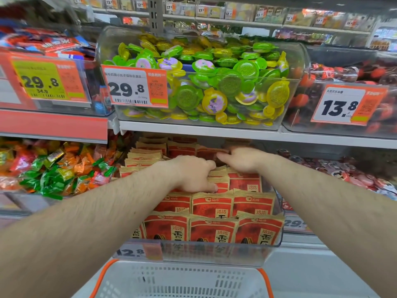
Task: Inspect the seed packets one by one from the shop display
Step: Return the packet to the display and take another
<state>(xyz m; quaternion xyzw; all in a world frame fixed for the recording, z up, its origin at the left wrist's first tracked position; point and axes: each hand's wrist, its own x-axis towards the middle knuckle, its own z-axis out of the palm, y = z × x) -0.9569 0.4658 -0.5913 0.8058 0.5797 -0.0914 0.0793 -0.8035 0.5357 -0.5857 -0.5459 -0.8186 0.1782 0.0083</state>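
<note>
Mostly, both hands' fingertips vanish among the seed packets, grip unclear.

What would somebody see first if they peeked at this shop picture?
Probably the big clear bin of bright green and yellow jelly cups in the upper middle, with its orange price tag. Just below it, the left hand and right hand reach into a tray of red seed packets. A white basket sits at the bottom.

The left hand's fingers are buried among the seed packets; the basket is cut off at the near edge; far shelf labels are blurred.
</note>
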